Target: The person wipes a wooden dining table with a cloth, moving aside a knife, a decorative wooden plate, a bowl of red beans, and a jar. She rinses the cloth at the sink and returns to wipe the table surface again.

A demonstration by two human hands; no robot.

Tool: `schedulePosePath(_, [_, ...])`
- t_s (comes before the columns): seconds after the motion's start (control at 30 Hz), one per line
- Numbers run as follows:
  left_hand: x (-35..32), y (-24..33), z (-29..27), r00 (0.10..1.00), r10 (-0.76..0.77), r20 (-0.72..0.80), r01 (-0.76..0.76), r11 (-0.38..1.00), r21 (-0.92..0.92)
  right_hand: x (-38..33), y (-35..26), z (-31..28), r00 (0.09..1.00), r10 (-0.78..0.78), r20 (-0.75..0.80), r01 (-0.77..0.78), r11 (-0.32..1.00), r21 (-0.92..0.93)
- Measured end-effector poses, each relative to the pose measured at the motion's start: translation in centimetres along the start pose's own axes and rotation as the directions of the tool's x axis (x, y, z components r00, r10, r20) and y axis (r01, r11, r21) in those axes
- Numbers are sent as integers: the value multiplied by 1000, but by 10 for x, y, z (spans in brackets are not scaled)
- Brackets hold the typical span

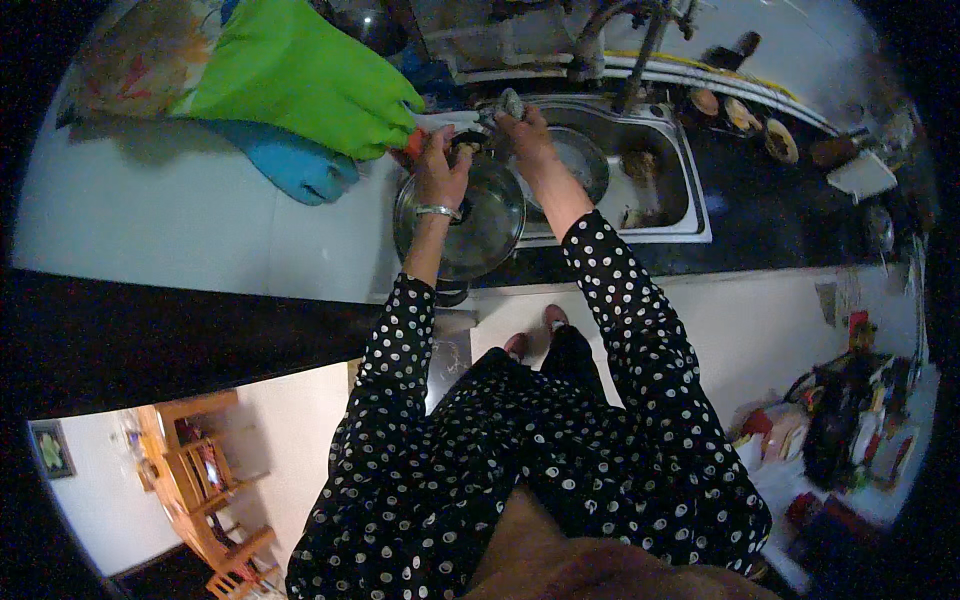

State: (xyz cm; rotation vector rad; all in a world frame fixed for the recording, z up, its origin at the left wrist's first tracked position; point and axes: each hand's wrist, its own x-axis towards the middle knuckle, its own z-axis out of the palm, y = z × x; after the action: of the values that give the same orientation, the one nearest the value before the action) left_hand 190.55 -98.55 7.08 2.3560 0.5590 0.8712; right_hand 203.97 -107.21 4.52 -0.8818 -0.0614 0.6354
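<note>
Gripping the far rim of a round steel pan (470,225), the left hand (442,165) steadies it at the sink's (655,205) left edge, half over the dark counter (780,225). The right hand (522,128) clenches a grey scrubber (511,103) just above. 2 rubber gloves, green (300,75) and blue (290,160), lie to the left.

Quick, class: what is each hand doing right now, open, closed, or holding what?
Left hand: closed on the rim of the steel pan.
Right hand: closed on a grey scrubber.
</note>
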Motion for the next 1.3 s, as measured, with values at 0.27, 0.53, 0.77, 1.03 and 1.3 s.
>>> schedulePosePath(0.27, [-46, -54, -23, 989, -144, -37, 146, 987, 71, -30, 71, 7, 981, 48, 188, -44, 999, -22])
schedulePosePath(0.53, [-18, -86, -32, 891, -392, 229, 297, 884, 361, 11, 151, 23, 941, -136, 311, 195, 967, -166])
schedulePosePath(0.77, [-26, -132, -3, 979, -170, -108, 201, 772, 603, 3, 136, 40, 881, 244, 405, -272, 962, 11])
schedulePosePath(1.03, [-45, -116, -37, 960, -280, 5, 237, 822, 517, -49, 106, 60, 893, 284, 349, -299, 954, -12])
schedulePosePath(1.3, [-56, -114, -48, 950, -310, 29, 252, 821, 512, -27, 128, 63, 810, 245, 532, -380, 911, 158])
